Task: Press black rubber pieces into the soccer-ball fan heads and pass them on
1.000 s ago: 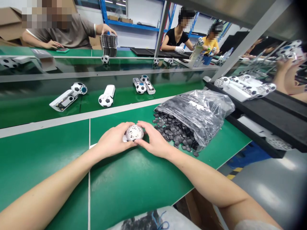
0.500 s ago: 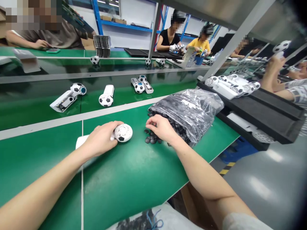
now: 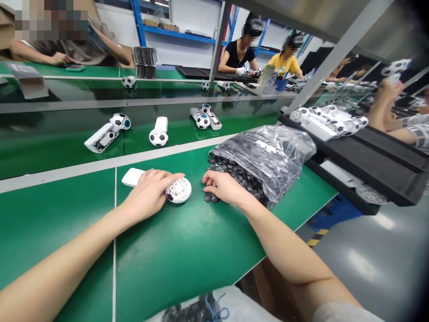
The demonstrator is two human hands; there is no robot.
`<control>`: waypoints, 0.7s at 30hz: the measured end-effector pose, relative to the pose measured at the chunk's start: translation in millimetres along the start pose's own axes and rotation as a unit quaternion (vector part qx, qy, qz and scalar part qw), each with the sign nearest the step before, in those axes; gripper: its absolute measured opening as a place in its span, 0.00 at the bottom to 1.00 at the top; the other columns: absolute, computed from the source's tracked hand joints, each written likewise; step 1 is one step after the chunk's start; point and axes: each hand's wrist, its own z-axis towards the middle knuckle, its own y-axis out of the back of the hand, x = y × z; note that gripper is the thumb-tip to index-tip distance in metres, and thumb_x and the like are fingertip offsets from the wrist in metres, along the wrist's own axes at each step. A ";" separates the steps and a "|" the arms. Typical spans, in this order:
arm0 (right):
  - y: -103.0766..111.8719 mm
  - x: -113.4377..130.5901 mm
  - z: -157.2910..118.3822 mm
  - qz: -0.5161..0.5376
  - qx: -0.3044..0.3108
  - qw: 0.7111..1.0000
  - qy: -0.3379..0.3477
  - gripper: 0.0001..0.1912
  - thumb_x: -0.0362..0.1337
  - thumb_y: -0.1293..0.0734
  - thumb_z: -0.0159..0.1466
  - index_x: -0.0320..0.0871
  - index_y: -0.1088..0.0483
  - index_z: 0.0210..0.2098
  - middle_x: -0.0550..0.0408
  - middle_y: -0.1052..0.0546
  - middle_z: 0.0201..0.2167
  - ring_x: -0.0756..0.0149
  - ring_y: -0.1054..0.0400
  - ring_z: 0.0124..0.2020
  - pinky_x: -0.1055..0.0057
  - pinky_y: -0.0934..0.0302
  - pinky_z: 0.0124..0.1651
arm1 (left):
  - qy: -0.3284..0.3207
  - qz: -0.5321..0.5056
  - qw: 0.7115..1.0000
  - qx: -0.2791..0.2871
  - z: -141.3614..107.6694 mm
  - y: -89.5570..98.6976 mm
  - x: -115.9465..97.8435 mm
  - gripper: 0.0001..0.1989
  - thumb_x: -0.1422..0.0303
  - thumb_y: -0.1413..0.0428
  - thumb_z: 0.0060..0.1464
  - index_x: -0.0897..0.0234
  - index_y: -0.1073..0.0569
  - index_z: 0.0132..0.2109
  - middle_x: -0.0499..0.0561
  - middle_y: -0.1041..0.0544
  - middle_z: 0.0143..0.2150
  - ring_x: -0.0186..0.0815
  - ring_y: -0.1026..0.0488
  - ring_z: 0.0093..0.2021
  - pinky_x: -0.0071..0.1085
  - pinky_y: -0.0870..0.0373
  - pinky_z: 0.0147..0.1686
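Observation:
My left hand (image 3: 152,190) is wrapped round the neck of a white handheld device with a round, football-patterned head (image 3: 179,190). Its flat white handle (image 3: 132,177) pokes out behind my fingers. Open cells cover the head's upper face, and a black patch shows at its left edge. My right hand (image 3: 221,184) has its fingers curled together at the near edge of a pile of small black plastic pieces (image 3: 241,174); whatever is between the fingertips is hidden. These pieces spill from the mouth of a clear plastic bag (image 3: 268,150).
Beyond the bench edge, football-headed devices (image 3: 158,136) lie on a green conveyor (image 3: 140,158). Black trays (image 3: 378,147) at the right hold more white devices (image 3: 330,120). Co-workers sit across the line, and another person's raised hand (image 3: 389,94) holds a device at far right.
My left hand and the device have shifted slightly right, and the head is tilted differently. My right hand has lowered a little. Devices on the conveyor have moved right.

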 end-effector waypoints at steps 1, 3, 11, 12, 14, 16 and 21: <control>-0.7 0.3 -1.4 0.050 0.011 0.999 0.005 0.07 0.25 0.34 0.59 0.42 0.33 0.32 0.62 0.30 0.24 0.74 0.34 0.20 0.81 0.43 0.21 | -0.005 0.001 1.000 0.000 0.0 -0.4 0.3 0.30 0.79 0.57 0.45 0.56 0.39 0.57 0.53 0.30 0.46 0.44 0.37 0.45 0.41 0.41 0.46; -1.4 3.7 -4.9 0.147 0.021 0.989 0.022 0.03 0.28 0.37 0.62 0.41 0.34 0.35 0.61 0.30 0.25 0.74 0.35 0.17 0.81 0.44 0.17 | -0.022 0.011 1.000 -0.007 -0.1 -0.9 0.8 0.31 0.80 0.57 0.45 0.57 0.38 0.57 0.53 0.30 0.46 0.43 0.37 0.46 0.43 0.43 0.48; -10.8 32.4 -12.8 0.090 -0.075 0.928 0.355 0.08 0.23 0.36 0.61 0.41 0.29 0.31 0.56 0.27 0.32 0.66 0.35 0.35 0.69 0.39 0.41 | -0.016 -0.055 0.998 0.022 -1.6 0.3 -4.6 0.37 0.57 0.44 0.46 0.64 0.45 0.61 0.59 0.34 0.54 0.49 0.43 0.56 0.51 0.56 0.57; -14.7 34.6 -12.6 0.070 -0.081 0.925 0.364 0.08 0.23 0.35 0.60 0.41 0.30 0.32 0.56 0.27 0.31 0.66 0.35 0.34 0.69 0.40 0.40 | -0.005 -0.064 0.998 0.019 -1.2 0.3 -6.0 0.39 0.52 0.44 0.44 0.66 0.44 0.60 0.60 0.34 0.54 0.51 0.44 0.56 0.52 0.57 0.57; -21.9 37.2 -11.9 0.043 -0.100 0.929 0.354 0.07 0.24 0.33 0.59 0.42 0.31 0.32 0.57 0.27 0.30 0.66 0.36 0.32 0.69 0.40 0.38 | 0.016 -0.077 0.997 0.009 0.1 0.1 -8.7 0.41 0.46 0.45 0.42 0.68 0.40 0.58 0.60 0.33 0.53 0.51 0.43 0.56 0.52 0.56 0.57; -26.8 37.2 -10.7 0.046 -0.126 0.932 0.337 0.08 0.23 0.33 0.59 0.42 0.32 0.33 0.57 0.27 0.30 0.66 0.36 0.33 0.69 0.41 0.40 | 0.027 -0.086 0.996 -0.002 1.4 0.0 -11.1 0.37 0.46 0.46 0.44 0.67 0.37 0.55 0.59 0.31 0.52 0.51 0.42 0.55 0.51 0.54 0.56; -29.8 28.3 -4.3 0.159 -0.139 0.952 0.221 0.23 0.29 0.25 0.51 0.42 0.36 0.44 0.51 0.34 0.48 0.61 0.41 0.50 0.68 0.39 0.44 | 0.049 -0.091 0.995 -0.007 2.0 1.4 -15.7 0.31 0.50 0.45 0.44 0.64 0.34 0.52 0.57 0.29 0.50 0.50 0.41 0.54 0.51 0.49 0.54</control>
